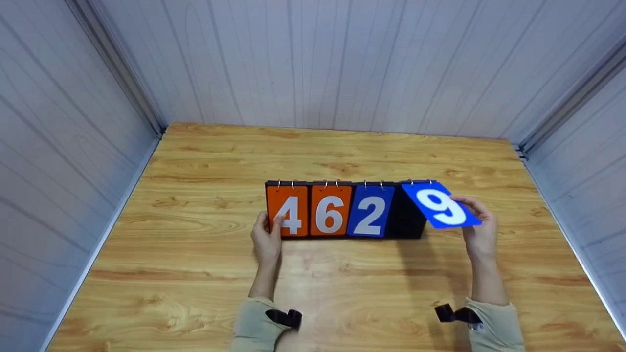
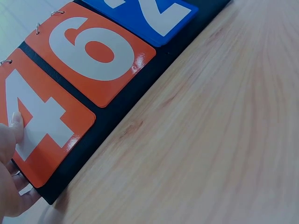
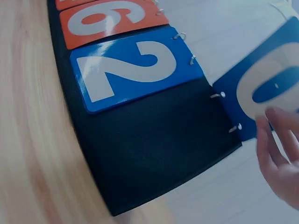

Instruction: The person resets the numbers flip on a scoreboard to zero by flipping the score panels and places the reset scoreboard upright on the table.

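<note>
A black flip scoreboard (image 1: 405, 215) stands on the wooden table, with number cards hung on metal rings along its top edge. From the left it shows an orange 4 card (image 1: 298, 198), an orange 6 card (image 1: 318, 193) and a blue 2 card (image 1: 359, 195). My left hand (image 1: 266, 242) grips the board's left end, its thumb over the 4 and fingers behind. At the right end my right hand (image 1: 481, 234) pinches the lifted blue cards (image 1: 442, 222), a 9 facing up. Their other face shows a white 0 (image 3: 250, 84) in the right wrist view, and the black backing lies bare.
The wooden table (image 1: 195, 278) reaches back to a pale panelled wall (image 1: 313, 63). More panels rise at the left (image 1: 58, 161) and the right (image 1: 582, 142). Black straps (image 1: 283, 317) go round both sleeved wrists.
</note>
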`<state>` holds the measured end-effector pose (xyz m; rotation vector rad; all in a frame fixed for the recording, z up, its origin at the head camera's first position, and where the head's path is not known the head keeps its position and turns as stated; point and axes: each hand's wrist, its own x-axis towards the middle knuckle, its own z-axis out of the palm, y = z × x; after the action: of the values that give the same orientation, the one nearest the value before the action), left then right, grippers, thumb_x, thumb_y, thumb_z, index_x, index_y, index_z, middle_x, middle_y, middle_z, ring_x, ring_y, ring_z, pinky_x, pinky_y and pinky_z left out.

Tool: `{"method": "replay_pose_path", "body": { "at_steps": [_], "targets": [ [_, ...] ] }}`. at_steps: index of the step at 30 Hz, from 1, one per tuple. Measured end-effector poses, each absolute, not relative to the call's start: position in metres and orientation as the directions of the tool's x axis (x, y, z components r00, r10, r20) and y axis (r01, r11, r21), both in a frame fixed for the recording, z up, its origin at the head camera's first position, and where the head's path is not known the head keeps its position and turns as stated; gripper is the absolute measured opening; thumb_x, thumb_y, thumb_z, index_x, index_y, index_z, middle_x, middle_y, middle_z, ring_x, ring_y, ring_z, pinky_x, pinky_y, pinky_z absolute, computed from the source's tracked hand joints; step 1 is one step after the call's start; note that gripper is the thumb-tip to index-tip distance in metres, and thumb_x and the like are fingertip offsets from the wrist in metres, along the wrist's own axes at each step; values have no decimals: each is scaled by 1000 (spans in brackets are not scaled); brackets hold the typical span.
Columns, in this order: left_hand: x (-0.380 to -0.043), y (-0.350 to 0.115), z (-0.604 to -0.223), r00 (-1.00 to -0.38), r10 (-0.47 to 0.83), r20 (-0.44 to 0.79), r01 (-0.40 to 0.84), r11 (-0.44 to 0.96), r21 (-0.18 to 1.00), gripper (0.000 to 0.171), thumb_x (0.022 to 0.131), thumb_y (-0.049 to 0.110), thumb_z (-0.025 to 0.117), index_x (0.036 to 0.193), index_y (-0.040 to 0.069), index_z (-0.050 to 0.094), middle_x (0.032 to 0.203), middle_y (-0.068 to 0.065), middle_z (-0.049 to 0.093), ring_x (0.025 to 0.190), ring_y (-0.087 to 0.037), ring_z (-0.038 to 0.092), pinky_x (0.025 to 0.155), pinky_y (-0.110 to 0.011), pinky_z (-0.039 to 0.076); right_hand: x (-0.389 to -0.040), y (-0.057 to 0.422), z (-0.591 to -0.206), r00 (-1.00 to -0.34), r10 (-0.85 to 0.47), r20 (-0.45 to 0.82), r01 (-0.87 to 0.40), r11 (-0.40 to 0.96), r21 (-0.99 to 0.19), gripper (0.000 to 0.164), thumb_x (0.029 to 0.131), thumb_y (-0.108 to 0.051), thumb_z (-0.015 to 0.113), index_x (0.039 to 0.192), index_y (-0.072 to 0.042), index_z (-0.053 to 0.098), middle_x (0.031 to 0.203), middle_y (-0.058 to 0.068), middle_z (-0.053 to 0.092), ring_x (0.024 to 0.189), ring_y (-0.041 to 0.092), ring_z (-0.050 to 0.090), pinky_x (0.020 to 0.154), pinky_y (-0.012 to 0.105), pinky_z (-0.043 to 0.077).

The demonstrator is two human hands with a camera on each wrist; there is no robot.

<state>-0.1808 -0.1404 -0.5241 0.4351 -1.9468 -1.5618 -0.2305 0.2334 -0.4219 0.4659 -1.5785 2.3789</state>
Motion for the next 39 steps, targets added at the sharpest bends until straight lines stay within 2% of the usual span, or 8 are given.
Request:
{"method": "replay_pose_path", "body": {
  "at_steps": [4, 7, 11, 15, 21, 25, 33, 39],
  "targets": [
    [-181, -140, -524, -766, -597, 237, 103, 249, 963, 15, 83, 13, 62, 85, 0, 56, 72, -8, 55, 64, -16, 49, 54, -24, 41, -242, 220, -405, -835, 182, 519, -548, -201, -812, 12, 70, 25, 56, 80, 20, 60, 77, 10, 63, 71, 15, 59, 63, 20, 48],
    [-181, -140, -525, -767, -601, 225, 92, 244, 965, 14, 83, 12, 62, 85, 0, 56, 71, -7, 54, 63, -15, 48, 54, -24, 41, -253, 212, -394, -753, 204, 626, -653, -108, -750, 10, 66, 24, 61, 75, 20, 59, 75, 11, 61, 69, 15, 57, 64, 20, 47],
    [-181, -141, -524, -766, -602, 225, 87, 250, 964, 13, 83, 12, 62, 86, 1, 56, 73, -7, 55, 64, -16, 49, 55, -24, 41, -270, 207, -385, -702, 198, 684, -703, -34, -711, 8, 66, 23, 62, 71, 18, 60, 70, 14, 62, 64, 14, 57, 60, 21, 44],
    [-180, -140, -522, -766, -594, 245, 109, 256, 961, 15, 83, 11, 62, 89, -1, 57, 77, -9, 58, 66, -17, 51, 56, -24, 42, -290, 205, -382, -719, 206, 664, -658, 108, -745, 8, 67, 15, 68, 73, 14, 63, 69, 13, 64, 62, 11, 57, 59, 20, 42],
    [-180, -140, -521, -770, -589, 247, 115, 252, 961, 14, 84, 11, 61, 89, -1, 56, 76, -10, 58, 66, -17, 51, 55, -23, 42, -323, 203, -393, -780, 239, 579, -487, 351, -800, 20, 68, -6, 76, 79, 8, 67, 67, -3, 62, 59, 4, 53, 57, 17, 40],
    [-180, -140, -521, -778, -583, 232, 109, 238, 965, 15, 84, 12, 60, 90, -1, 57, 79, -10, 59, 68, -17, 52, 57, -23, 44, -334, 200, -399, -808, 237, 539, -404, 443, -800, 23, 68, -12, 77, 80, 5, 68, 65, -3, 58, 57, 3, 49, 55, 17, 38],
    [-180, -141, -523, -774, -595, 218, 93, 233, 968, 14, 84, 13, 61, 89, 0, 56, 76, -9, 56, 65, -16, 50, 55, -23, 42, -339, 201, -408, -871, 213, 442, -323, 430, -843, 30, 72, -9, 73, 98, 3, 65, 72, 5, 62, 57, 0, 51, 56, 14, 41],
    [-179, -142, -524, -775, -590, 229, 110, 231, 967, 15, 84, 13, 60, 88, -1, 56, 75, -9, 55, 65, -16, 49, 54, -23, 41, -319, 198, -404, -902, 199, 383, -305, 337, -891, 28, 80, -6, 64, 104, 8, 60, 89, 22, 63, 64, 1, 56, 60, 13, 43]
  ]
}}
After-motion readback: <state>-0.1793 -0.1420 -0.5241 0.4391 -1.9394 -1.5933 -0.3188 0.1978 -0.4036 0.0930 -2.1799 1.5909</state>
